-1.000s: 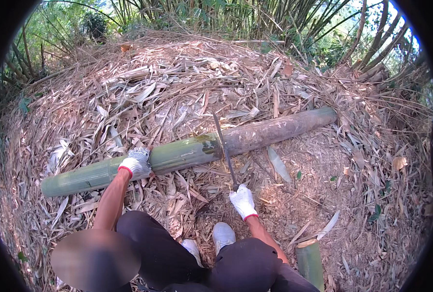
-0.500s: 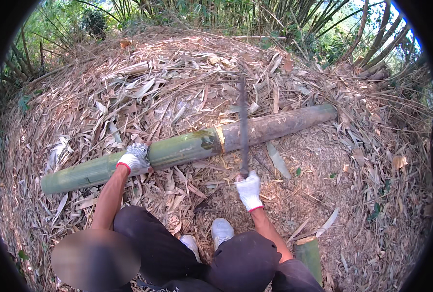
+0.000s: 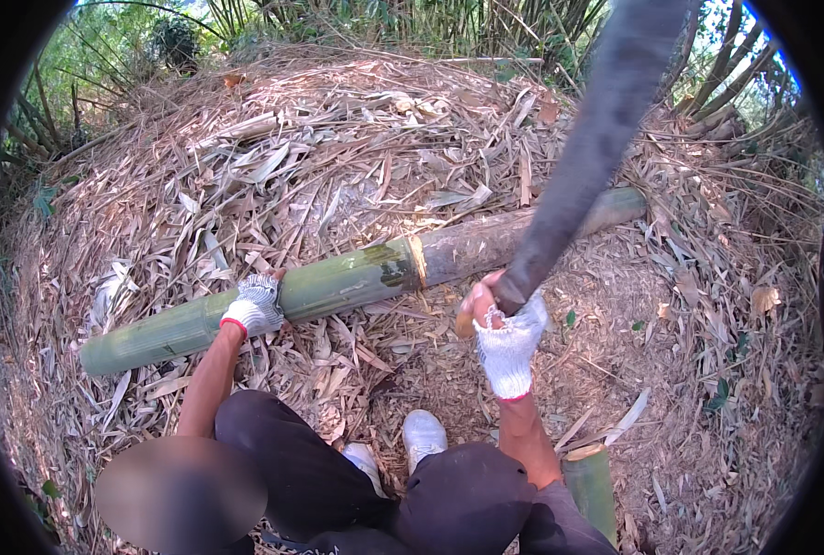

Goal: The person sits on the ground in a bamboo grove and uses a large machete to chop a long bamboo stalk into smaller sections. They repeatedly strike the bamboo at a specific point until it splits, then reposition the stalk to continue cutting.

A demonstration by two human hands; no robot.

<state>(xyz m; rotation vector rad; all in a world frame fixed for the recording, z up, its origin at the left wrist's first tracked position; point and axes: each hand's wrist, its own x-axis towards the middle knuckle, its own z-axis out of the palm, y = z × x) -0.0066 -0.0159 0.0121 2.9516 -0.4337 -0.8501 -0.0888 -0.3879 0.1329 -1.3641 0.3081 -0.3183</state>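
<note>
A thick bamboo pole (image 3: 338, 285) lies slantwise on the ground before me. Its left part is green, its right part greyish brown. A pale, freshly cut notch (image 3: 418, 260) marks the joint near its middle. My left hand (image 3: 256, 303), in a white knit glove with bare fingertips, is closed around the green part and holds it against the ground. In my right hand (image 3: 509, 342), gloved the same way, is the handle of a machete (image 3: 586, 157). Its long dark blade is raised and slants up to the right, hiding some of the pole's brown part.
Dry bamboo leaves and chips (image 3: 319, 176) cover the ground all around. A short cut bamboo piece (image 3: 589, 486) lies beside my right leg. My feet in white shoes (image 3: 424, 433) are just below the pole. Bamboo clumps (image 3: 523, 37) and bushes stand at the far edge.
My right hand has lifted the machete up and toward me, a little rightward, away from over the pole. The left hand and the pole stay almost where they were.
</note>
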